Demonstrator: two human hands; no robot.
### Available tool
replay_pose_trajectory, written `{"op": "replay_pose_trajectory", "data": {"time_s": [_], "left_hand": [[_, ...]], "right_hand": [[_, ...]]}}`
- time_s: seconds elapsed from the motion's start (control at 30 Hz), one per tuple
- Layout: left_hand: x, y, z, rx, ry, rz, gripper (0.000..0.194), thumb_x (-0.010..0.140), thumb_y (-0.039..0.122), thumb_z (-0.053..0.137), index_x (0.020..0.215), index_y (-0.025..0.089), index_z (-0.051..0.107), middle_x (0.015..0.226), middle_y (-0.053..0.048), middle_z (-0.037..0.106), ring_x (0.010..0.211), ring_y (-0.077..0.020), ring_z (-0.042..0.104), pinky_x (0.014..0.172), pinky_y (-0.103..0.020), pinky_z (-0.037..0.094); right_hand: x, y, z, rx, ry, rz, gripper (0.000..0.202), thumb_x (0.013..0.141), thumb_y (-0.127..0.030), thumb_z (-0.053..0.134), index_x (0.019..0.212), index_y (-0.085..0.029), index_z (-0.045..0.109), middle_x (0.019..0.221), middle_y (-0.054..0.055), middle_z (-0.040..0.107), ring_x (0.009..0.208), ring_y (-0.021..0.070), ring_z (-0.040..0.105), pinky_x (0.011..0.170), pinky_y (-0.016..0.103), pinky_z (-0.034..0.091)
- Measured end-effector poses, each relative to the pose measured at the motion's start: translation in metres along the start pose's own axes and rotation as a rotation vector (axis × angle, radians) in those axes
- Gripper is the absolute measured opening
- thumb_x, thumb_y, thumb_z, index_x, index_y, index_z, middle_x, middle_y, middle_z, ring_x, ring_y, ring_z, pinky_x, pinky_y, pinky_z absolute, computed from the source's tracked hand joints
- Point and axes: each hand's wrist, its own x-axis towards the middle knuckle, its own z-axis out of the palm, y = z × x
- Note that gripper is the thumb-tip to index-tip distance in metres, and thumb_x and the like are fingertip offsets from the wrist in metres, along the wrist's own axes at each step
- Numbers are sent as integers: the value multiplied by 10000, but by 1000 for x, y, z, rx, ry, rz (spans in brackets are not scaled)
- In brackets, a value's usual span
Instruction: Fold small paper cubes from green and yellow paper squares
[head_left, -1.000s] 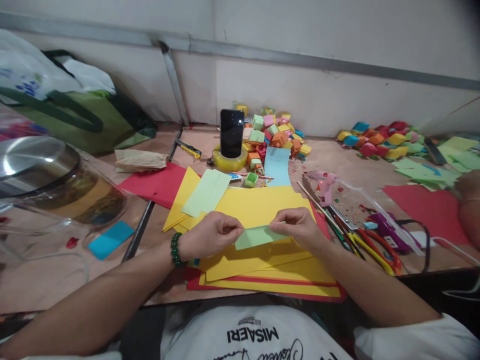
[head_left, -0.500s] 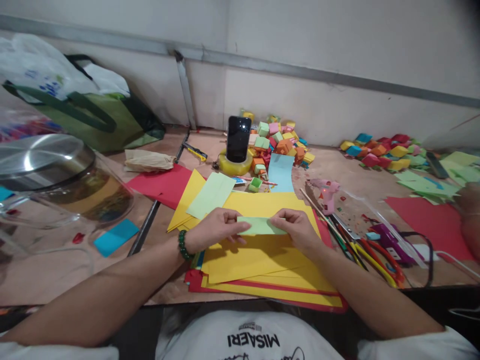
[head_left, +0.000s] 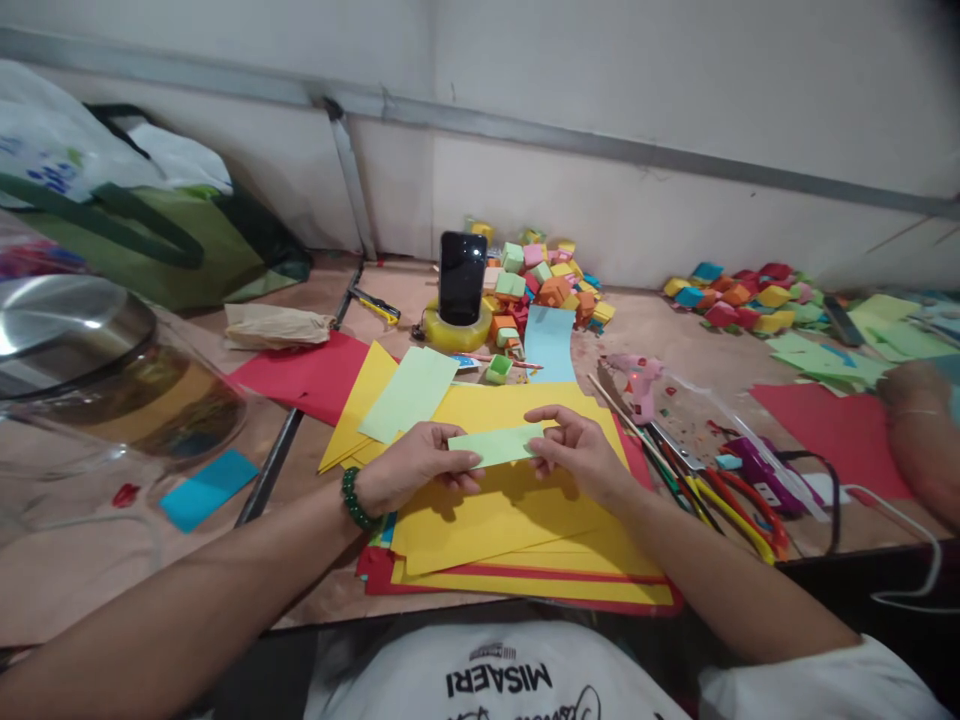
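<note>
A narrow strip of light green paper (head_left: 495, 446) is stretched between my two hands, above a stack of yellow paper sheets (head_left: 480, 530). My left hand (head_left: 424, 462) pinches its left end, thumb on top and fingers beneath. At the right end, my right hand (head_left: 574, 450) grips it between thumb and fingers, with the index finger raised. Just beyond my left hand lies a larger light green sheet (head_left: 409, 393). A small green paper box (head_left: 499, 369) and a light blue paper piece (head_left: 549, 345) sit behind the stack.
A phone (head_left: 461, 278) stands in a yellow tape roll (head_left: 457, 328) before piled paper cubes (head_left: 555, 290). On the right are a pink glue gun (head_left: 637, 380), scissors (head_left: 675, 445) and pliers (head_left: 731, 515). A glass jug (head_left: 172, 385) stands left. Another person's hand (head_left: 919, 400) rests far right.
The strip now tilts, its right end higher. My right index finger has lifted off it. The camera view has shifted slightly right, and the other person's hand shows more.
</note>
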Motion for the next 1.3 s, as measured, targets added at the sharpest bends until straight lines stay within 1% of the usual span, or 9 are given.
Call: {"op": "replay_pose_trajectory", "data": {"time_s": [0.1, 0.17, 0.33, 0.43, 0.57, 0.67, 0.87, 1.1, 1.3], "left_hand": [[0, 0, -2, 37, -24, -14, 398, 549, 353, 856, 742, 130, 588, 640, -21, 713, 512, -89, 629, 469, -157, 420], [-1, 0, -3, 87, -69, -25, 403, 586, 371, 837, 798, 132, 590, 671, -32, 722, 546, -105, 650, 481, -161, 420], [-2, -2, -2, 193, -339, -65, 444, 640, 479, 789, 856, 119, 645, 718, -51, 721, 577, -129, 659, 528, -198, 471], [-3, -8, 3, 215, -411, -67, 424, 688, 510, 752, 847, 132, 647, 749, -44, 715, 576, -122, 651, 531, -204, 480], [-4, -12, 8, 172, -384, -52, 474, 675, 552, 751, 874, 143, 620, 740, -19, 689, 585, -116, 646, 548, -208, 491], [-4, -11, 8, 143, -347, -36, 477, 658, 559, 762, 812, 140, 595, 711, -3, 661, 584, -102, 637, 576, -200, 487], [-5, -10, 9, 135, -330, -13, 454, 685, 535, 753, 832, 147, 569, 716, -8, 657, 588, -109, 629, 583, -209, 474], [-4, -11, 12, 164, -300, -19, 469, 654, 533, 771, 825, 142, 578, 720, -16, 657, 574, -122, 631, 551, -220, 481], [-4, -10, 15, 235, -237, -1, 411, 640, 477, 788, 743, 134, 585, 614, -1, 638, 540, -112, 616, 535, -200, 450]], "right_hand": [[-1, -2, 0, -30, -12, -29, 469, 669, -426, 763, 996, -190, 523, 485, -120, 455, 488, 110, 589, 498, 220, 490], [-2, -3, 2, -62, -37, -45, 458, 683, -414, 749, 1006, -192, 513, 486, -126, 440, 464, 103, 566, 491, 225, 487], [-12, -1, 11, -216, -191, -74, 406, 757, -353, 687, 1077, -189, 498, 517, -113, 470, 421, 74, 496, 414, 186, 369], [-16, 2, 11, -212, -262, -134, 390, 797, -354, 665, 1103, -184, 492, 552, -101, 482, 461, 67, 502, 440, 182, 361], [-13, 2, 4, 2, -370, -151, 433, 822, -405, 655, 1145, -183, 474, 707, -33, 602, 614, 97, 599, 586, 225, 472], [-12, -1, 1, 64, -356, -166, 459, 799, -385, 695, 1148, -196, 465, 758, -16, 631, 645, 103, 615, 629, 241, 491], [-10, -1, 4, 25, -267, -199, 446, 777, -372, 720, 1106, -197, 475, 694, -38, 611, 597, 92, 595, 586, 218, 461], [-9, -1, 3, 6, -289, -205, 482, 776, -420, 707, 1119, -187, 463, 696, -31, 611, 593, 93, 594, 581, 224, 462], [-11, -1, 6, -103, -177, -270, 403, 777, -374, 685, 1072, -193, 480, 677, -33, 582, 576, 100, 565, 569, 239, 444]]}}
